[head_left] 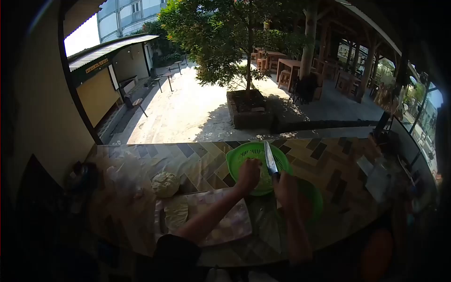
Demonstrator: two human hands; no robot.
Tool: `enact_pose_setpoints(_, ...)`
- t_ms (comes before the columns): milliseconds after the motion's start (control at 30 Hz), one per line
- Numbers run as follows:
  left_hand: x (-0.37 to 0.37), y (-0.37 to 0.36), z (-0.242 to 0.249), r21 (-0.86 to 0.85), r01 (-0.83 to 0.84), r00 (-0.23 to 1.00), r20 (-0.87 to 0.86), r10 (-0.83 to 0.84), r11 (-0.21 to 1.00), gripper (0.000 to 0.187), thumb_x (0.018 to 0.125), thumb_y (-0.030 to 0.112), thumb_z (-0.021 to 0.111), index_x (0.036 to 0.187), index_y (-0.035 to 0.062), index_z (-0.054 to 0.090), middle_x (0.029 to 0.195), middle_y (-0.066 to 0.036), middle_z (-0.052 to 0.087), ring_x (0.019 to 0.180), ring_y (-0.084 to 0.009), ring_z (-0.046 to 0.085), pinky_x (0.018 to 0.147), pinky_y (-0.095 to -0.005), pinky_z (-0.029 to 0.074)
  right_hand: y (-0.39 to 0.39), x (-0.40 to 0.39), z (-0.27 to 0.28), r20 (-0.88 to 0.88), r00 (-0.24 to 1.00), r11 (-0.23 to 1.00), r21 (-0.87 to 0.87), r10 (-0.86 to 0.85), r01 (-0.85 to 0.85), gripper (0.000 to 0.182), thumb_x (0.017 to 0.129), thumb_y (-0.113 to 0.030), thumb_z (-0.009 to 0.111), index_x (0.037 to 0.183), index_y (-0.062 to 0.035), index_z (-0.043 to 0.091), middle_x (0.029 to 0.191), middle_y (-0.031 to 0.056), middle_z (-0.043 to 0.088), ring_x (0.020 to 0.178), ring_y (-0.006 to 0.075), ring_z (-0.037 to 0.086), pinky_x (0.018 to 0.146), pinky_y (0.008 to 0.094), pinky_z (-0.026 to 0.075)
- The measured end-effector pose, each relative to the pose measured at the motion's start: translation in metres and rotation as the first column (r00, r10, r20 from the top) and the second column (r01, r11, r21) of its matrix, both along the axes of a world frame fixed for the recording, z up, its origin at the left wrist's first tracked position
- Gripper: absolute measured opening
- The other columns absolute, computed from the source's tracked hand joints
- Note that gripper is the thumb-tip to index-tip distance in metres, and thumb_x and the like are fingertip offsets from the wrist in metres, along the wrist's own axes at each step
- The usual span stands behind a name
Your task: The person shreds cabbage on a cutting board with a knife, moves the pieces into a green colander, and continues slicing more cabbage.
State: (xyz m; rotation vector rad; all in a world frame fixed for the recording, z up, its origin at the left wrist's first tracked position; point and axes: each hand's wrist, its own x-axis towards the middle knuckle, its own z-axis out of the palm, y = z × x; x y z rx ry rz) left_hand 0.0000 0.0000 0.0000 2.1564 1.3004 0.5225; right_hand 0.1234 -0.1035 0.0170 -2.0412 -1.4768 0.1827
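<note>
My right hand (284, 188) grips the dark handle of a kitchen knife (269, 159), its blade pointing up and away from me over a green colander (235, 160). Above the same colander is my left hand (249, 175), its fingers curled closed; what they hold, if anything, is hidden. Pale shreds lie inside the colander, partly covered by my hands. Left of my forearm, a cut piece of cabbage (176, 214) lies on a pale patterned cutting board (239, 220). Behind it sits a rounded pale cabbage (165, 184).
A second green bowl (315, 197) stands right of my right hand, in shadow. The tabletop (202, 164) has a herringbone pattern. Clear plastic (124, 176) lies at the left, and pale packets (373, 181) at the right. Beyond are a tree planter (251, 117) and wooden tables (289, 66).
</note>
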Motion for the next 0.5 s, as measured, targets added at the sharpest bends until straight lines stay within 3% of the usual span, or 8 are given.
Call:
enact_pose_setpoints(67,0.002,0.016,-0.023,0.144,-0.063,0.974,0.226,0.029,0.988,0.068,0.073,-0.004,0.059,0.139,0.0036,0.045,0.138,-0.028,0.046,0.132,-0.0365,0.043,0.107,-0.0399,0.039,0.000,0.002,-0.002,-0.009,1.000,1.000,0.008,0.018,-0.017,0.032,0.091,-0.029,0.061,0.092,0.0027,0.061,0.086,0.0236,0.066,0.086,0.0410,0.065,0.069,0.0474,0.050)
enact_pose_setpoints(167,0.016,0.027,-0.028,0.406,0.012,0.875,0.438,-0.207,0.914,0.070,0.071,-0.011,0.048,0.139,-0.0015,0.042,0.139,-0.028,0.044,0.133,-0.0386,0.039,0.109,-0.0416,0.035,-0.002,0.004,-0.002,0.007,1.000,0.999,0.039,0.026,-0.026,0.031,0.091,-0.029,0.061,0.091,0.0027,0.061,0.085,0.0233,0.066,0.085,0.0408,0.065,0.069,0.0472,0.050)
enact_pose_setpoints(267,0.019,0.026,-0.032,0.450,0.042,0.894,0.382,-0.235,0.892,0.072,0.069,-0.013,0.042,0.140,-0.0041,0.039,0.140,-0.029,0.042,0.134,-0.0393,0.037,0.112,-0.0415,0.033,-0.007,0.002,-0.002,-0.052,0.996,0.994,0.083,0.076,-0.072,0.031,0.091,-0.028,0.061,0.091,0.0026,0.060,0.084,0.0232,0.066,0.085,0.0409,0.064,0.070,0.0475,0.049)
enact_pose_setpoints(367,0.015,0.020,-0.028,0.413,0.049,0.901,0.375,-0.218,0.909,0.068,0.071,-0.011,0.044,0.139,-0.0036,0.042,0.139,-0.027,0.044,0.134,-0.0381,0.039,0.112,-0.0407,0.033,-0.007,0.003,-0.008,-0.062,0.991,0.986,0.127,0.120,-0.111,0.027,0.092,-0.027,0.059,0.091,0.0000,0.056,0.081,0.0242,0.063,0.082,0.0439,0.062,0.069,0.0520,0.048)
enact_pose_setpoints(500,0.010,-0.009,-0.015,0.334,0.033,0.903,0.394,-0.172,0.942,0.047,0.074,-0.006,0.055,0.120,-0.0020,0.060,0.121,-0.024,0.060,0.117,-0.0360,0.056,0.100,-0.0399,0.044,-0.009,0.000,-0.005,-0.065,0.995,0.990,0.119,0.080,-0.072,0.026,0.092,-0.026,0.059,0.092,0.0002,0.057,0.082,0.0239,0.063,0.083,0.0438,0.062,0.070,0.0521,0.048)
